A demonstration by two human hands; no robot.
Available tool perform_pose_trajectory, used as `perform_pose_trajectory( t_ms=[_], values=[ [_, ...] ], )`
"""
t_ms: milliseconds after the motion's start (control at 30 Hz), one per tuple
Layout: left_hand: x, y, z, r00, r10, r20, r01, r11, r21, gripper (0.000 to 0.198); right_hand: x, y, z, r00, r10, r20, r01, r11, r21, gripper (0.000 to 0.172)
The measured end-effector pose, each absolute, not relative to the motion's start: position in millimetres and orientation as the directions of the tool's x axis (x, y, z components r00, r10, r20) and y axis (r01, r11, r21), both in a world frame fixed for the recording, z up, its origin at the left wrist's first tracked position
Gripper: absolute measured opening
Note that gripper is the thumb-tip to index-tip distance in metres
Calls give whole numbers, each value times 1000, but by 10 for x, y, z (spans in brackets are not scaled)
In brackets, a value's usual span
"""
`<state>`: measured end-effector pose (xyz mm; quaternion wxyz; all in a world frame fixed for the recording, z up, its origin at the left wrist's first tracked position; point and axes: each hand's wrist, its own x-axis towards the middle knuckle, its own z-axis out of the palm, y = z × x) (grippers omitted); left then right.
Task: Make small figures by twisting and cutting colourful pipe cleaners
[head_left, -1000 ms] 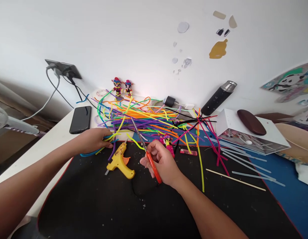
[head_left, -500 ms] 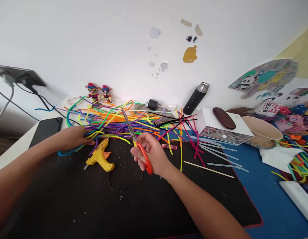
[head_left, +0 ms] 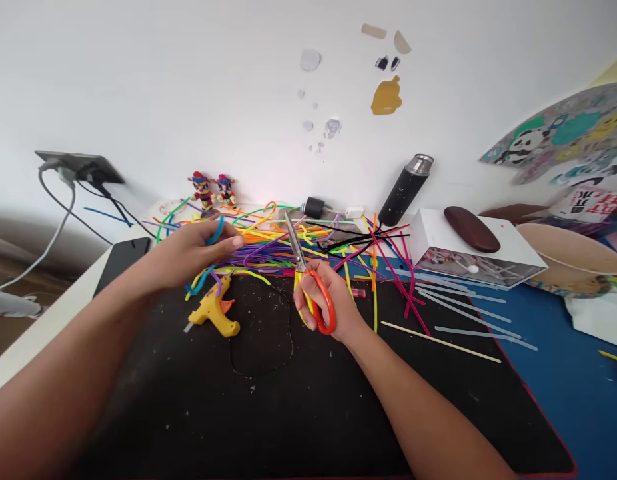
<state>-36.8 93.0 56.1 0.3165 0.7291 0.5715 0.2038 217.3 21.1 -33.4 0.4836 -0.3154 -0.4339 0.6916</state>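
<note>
My right hand (head_left: 333,300) is closed around the handles of a pair of scissors (head_left: 295,243), one handle red-orange, the other yellow. The blades point up and away and look together. My left hand (head_left: 196,250) is pinched on a blue pipe cleaner (head_left: 216,229), part of which curls above the fingers; the rest is partly hidden by the hand. Beyond both hands spreads a pile of coloured pipe cleaners (head_left: 268,253). Just below my left hand a yellow glue gun (head_left: 214,312) lies on the black mat (head_left: 308,413).
At the right are clear glue sticks (head_left: 468,307), a thin wooden stick (head_left: 438,341), a white box (head_left: 428,233) with a dark red case (head_left: 471,228) on top, and a round bowl (head_left: 573,247). A black flask (head_left: 406,190) leans against the wall. A phone (head_left: 121,263) lies left.
My left hand has risen from the pile's left end with the blue pipe cleaner. The right hand keeps the scissors, and the view has shifted slightly.
</note>
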Motion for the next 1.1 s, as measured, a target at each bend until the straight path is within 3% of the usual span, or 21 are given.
perform_pose_trajectory(
  t_ms=[100,167,233,300,400,600,767,867,1100],
  values=[
    [10,1054,621,389,921,-26,751,-301,587,54,2194,238,-359,-301,953,33,-449,-111,-887,45],
    [191,1130,580,380,925,-10,855,-347,385,51,2223,258,-358,-277,959,53,-467,-87,-880,46],
    [296,1168,496,427,899,-95,879,-389,275,50,2257,279,-350,-258,964,60,-476,-73,-876,49],
    [327,1167,408,483,871,-89,833,-426,354,53,2282,296,-352,-257,965,54,-474,-77,-877,52],
    [288,1138,328,516,857,-1,701,-422,576,56,2281,309,-386,-270,962,32,-467,-102,-878,52],
    [261,1070,264,546,837,-39,353,-188,916,42,2234,287,-397,-263,965,-15,-446,-136,-885,49],
    [423,997,154,554,828,-88,85,49,995,48,2223,247,-323,-267,964,-10,-432,-129,-893,51],
    [487,969,127,507,859,-65,-42,100,994,54,2195,215,-322,-289,957,-3,-432,-133,-892,51],
    [469,908,191,466,885,6,9,-12,1000,53,2155,182,-332,-350,937,28,-465,-148,-873,55]
  ],
)
